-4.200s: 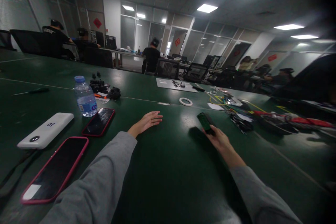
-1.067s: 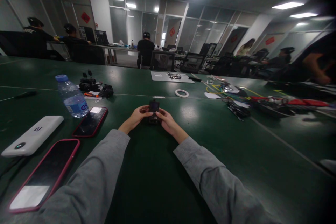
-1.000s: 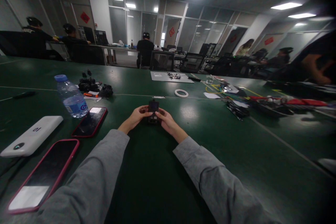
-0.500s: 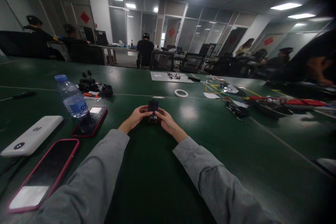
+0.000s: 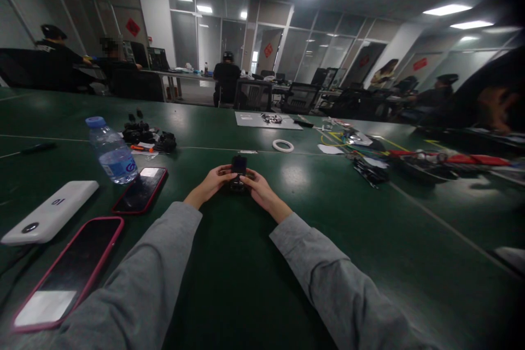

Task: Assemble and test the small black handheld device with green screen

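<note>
A small black device [image 5: 238, 165] stands upright on the green table [image 5: 246, 262], held between both hands near the middle of the view. My left hand [image 5: 211, 185] grips its left side, the thumb across its front. From the right, my right hand [image 5: 260, 186] grips the other side, its thumb close to the left thumb. The lower part of the device shows small details too tiny to make out. The fingers behind it are partly hidden.
Left are a water bottle [image 5: 112, 153], two phones [image 5: 141, 191], a white power bank [image 5: 51, 213] and black parts [image 5: 141, 134]. Beyond my hands lie a white ring [image 5: 283, 145] and a grey board [image 5: 246, 119]. Cables and a red item [image 5: 471, 159] lie right, near a person [image 5: 498, 104].
The device and both thumbs have shifted very slightly; both hands keep their hold. At the far right, the person's arm has moved.
</note>
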Demonstrator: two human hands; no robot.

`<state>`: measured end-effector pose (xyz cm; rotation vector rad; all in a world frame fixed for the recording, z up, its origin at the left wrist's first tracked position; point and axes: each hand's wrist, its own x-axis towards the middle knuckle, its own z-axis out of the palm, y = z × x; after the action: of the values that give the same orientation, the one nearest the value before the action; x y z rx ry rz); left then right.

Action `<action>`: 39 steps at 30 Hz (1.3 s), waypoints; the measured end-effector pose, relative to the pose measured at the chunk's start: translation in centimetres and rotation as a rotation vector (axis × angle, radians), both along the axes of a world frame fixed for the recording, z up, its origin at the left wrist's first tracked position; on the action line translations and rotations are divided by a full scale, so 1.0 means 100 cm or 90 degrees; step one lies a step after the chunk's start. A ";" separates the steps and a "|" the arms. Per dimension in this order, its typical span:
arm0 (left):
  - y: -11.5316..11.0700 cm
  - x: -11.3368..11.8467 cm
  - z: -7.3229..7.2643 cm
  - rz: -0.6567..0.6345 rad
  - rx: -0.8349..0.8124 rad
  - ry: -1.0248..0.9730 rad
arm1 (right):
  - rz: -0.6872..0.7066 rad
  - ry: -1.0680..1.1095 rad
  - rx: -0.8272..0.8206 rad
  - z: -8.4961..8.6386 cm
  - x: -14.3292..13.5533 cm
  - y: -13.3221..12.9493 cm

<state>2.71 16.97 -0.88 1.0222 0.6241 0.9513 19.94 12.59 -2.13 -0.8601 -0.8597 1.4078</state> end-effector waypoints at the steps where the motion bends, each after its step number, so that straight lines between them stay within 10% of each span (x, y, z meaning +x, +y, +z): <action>1: 0.000 0.000 0.000 0.000 0.001 0.000 | 0.000 -0.001 -0.001 0.000 0.000 0.000; 39: -0.002 0.000 0.000 -0.002 0.042 0.018 | -0.008 -0.051 0.023 0.002 -0.001 -0.003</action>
<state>2.72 16.73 -0.92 1.0959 0.6182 0.9616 19.83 12.26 -1.97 -0.8974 -0.9359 1.3505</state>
